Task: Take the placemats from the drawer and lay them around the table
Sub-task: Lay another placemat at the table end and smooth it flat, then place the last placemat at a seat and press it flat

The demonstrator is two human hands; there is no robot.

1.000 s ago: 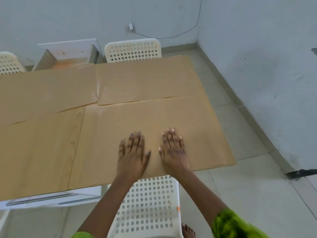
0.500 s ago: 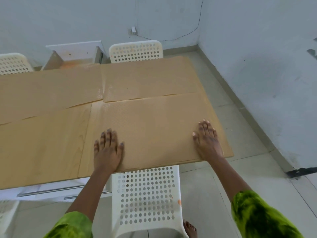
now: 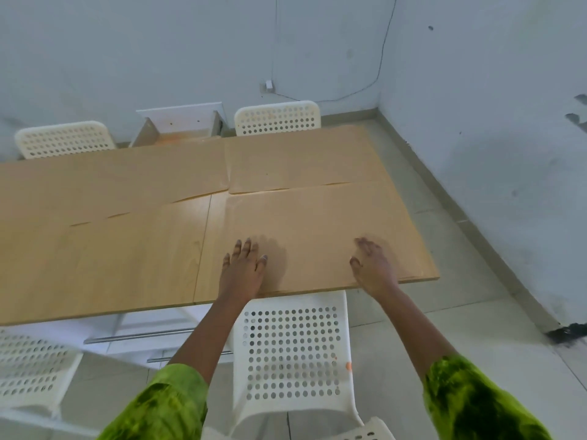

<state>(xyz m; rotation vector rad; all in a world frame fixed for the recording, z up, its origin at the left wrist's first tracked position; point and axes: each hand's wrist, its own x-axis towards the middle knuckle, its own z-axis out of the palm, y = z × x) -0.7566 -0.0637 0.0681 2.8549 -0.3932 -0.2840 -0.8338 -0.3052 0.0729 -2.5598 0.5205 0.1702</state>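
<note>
The table point(image 3: 95, 265) is nearly covered, and its bare near-left stretch is the main gap: from here the likeliest slip is calling the job done with that place uncovered. Three placemats lie on it. The far-left mat point(image 3: 111, 185) has a wavy near edge that lifts off the wood in places, so anything brushing it could catch and drag it askew. The far-right mat point(image 3: 298, 160) meets the near-right mat point(image 3: 311, 223) along a seam, and a forward push on the near one could ride it over or under its neighbour. The near-right mat also reaches the table's right and near edges, so a sideways sweep could leave it hanging over, above the white chair point(image 3: 292, 350). Beyond the far edge, between two chairs, an open drawer point(image 3: 178, 128) shows an orange-stained floor; I cannot tell whether a mat is in it, as the table hides its front. Under the near edge are white drawer fronts with metal bars point(image 3: 139, 336), shut, contents unseen. The left hand point(image 3: 241, 268) lies flat on the near-right mat with straight fingers, while the right hand point(image 3: 373, 266) is blurred, with loosely bent fingers resting on the same mat and gripping nothing.
</note>
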